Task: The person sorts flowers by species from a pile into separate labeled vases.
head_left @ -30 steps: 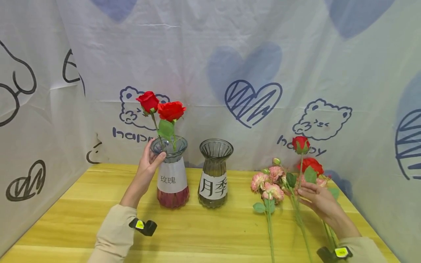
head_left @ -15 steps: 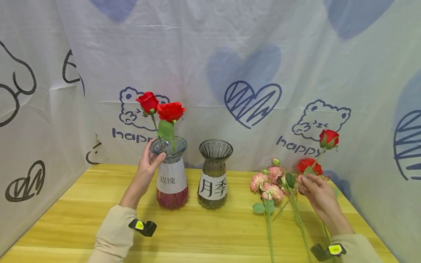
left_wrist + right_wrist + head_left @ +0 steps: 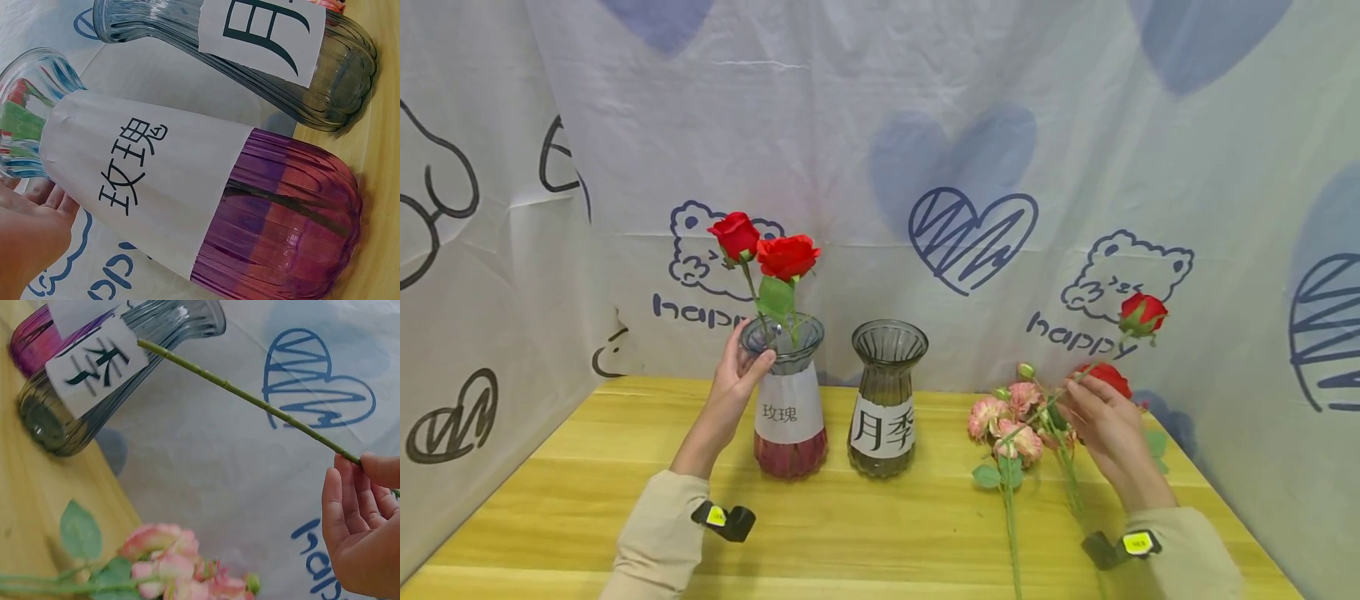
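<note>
stem (image 3: 255,400), slim, green and knobbly, in right hand (image 3: 369,531)

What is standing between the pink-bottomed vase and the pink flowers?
The grey vase stands between the pink-bottomed vase and the pink flowers; the head view shows it.

The held rose (image 3: 1143,314) is red with green sepals, and its stem (image 3: 250,398) yellow-green. Two red roses (image 3: 787,257) with a green leaf (image 3: 777,294) top the left vase (image 3: 792,457), which runs from a bluish rim (image 3: 805,342) to a pink base, partly purple in the left wrist view; its white label (image 3: 175,181) bears black characters. The other vase (image 3: 883,383) is smoky grey, its own white label carrying heavier black characters. The blossoms (image 3: 167,565) mix pink and cream. The counter (image 3: 880,525) is yellow with streaky grain. The backdrop (image 3: 850,83) is greyish white, patterned with solid blue hearts, hatched hearts, outlined bears and dark blue lettering. The sleeves (image 3: 655,533) are beige.
</note>
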The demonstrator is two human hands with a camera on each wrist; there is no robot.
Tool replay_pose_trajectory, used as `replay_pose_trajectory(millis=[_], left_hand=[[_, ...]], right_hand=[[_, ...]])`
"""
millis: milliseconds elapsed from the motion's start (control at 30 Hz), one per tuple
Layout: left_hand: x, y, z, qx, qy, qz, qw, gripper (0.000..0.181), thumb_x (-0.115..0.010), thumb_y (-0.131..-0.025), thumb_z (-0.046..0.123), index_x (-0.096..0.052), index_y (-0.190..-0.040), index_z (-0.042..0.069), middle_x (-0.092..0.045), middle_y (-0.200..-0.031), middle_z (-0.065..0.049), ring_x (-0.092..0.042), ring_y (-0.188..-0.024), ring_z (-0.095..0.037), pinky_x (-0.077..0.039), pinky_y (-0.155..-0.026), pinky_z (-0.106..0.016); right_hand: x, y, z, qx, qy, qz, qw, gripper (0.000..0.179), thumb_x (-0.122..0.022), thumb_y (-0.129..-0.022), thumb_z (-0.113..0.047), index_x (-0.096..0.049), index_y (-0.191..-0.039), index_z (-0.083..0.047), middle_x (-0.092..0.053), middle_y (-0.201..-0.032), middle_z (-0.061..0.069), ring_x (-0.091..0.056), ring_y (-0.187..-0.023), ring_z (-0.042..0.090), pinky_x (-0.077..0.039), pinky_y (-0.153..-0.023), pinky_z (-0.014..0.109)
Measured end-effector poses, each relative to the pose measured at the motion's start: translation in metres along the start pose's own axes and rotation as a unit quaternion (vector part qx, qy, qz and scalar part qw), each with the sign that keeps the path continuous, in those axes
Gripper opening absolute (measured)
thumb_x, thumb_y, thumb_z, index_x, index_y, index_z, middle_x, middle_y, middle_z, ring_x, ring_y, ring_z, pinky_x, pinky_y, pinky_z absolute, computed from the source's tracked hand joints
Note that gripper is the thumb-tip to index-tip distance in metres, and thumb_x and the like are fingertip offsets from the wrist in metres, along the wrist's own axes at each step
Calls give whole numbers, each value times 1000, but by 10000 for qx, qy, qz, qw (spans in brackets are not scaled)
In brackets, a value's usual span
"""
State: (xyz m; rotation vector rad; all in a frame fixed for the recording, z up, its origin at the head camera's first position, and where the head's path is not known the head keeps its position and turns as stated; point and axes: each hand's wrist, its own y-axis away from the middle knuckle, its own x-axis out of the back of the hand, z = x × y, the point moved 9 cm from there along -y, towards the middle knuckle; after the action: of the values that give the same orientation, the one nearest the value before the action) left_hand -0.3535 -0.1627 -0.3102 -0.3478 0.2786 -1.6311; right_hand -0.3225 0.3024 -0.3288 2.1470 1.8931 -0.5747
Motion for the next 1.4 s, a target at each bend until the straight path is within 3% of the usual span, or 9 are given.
replay_pose_trajectory(millis=[433, 667, 933, 1200, 1400], left_hand=[[1, 0, 1, -4, 66, 23, 10000, 72, -47, -101, 19, 0, -155, 9, -14, -158, -20, -17, -143, -33, -16, -115, -47], [3, 2, -1, 16, 127, 79, 9999, 72, -47, -101, 17, 0, -155, 7, -17, -157, -22, -20, -143, -34, -16, -115, -47], [0, -1, 1, -27, 48, -18, 10000, 73, -47, -101, 20, 1, -155, 9, -13, -158, -20, -17, -144, -32, -15, -115, -46], [1, -3, 1, -33, 51, 26, 10000, 73, -48, -100, 19, -1, -155, 8, -17, -157, -21, -20, -143, -33, -17, -115, -46], [0, -1, 2, -83, 195, 44, 9998, 72, -47, -100, 16, -1, -155, 7, -18, -156, -23, -21, -142, -34, -17, -115, -47]], right_hand=[[-49, -22, -33, 151, 14, 27, 9999, 14, -64, -93, -10, -53, -100, -7, -64, -95, -2, -65, -91, 10, -53, -81, 23], [-84, -44, -48, 364, 415, -162, 9983, 14, -62, -95, -8, -50, -103, -5, -65, -94, 0, -64, -90, 12, -53, -81, 23], [-111, -57, -63, 569, 638, -407, 9955, 7, -55, -99, -10, -51, -101, -5, -62, -97, 2, -63, -95, 15, -53, -80, 23], [-135, -63, -68, 462, 620, -590, 9953, 6, -51, -100, -10, -52, -99, -4, -63, -96, 2, -64, -90, 14, -53, -83, 25], [-163, -65, -63, 479, 635, -608, 9950, 5, -52, -100, -7, -52, -99, -2, -65, -91, 2, -65, -82, 14, -55, -77, 25]])
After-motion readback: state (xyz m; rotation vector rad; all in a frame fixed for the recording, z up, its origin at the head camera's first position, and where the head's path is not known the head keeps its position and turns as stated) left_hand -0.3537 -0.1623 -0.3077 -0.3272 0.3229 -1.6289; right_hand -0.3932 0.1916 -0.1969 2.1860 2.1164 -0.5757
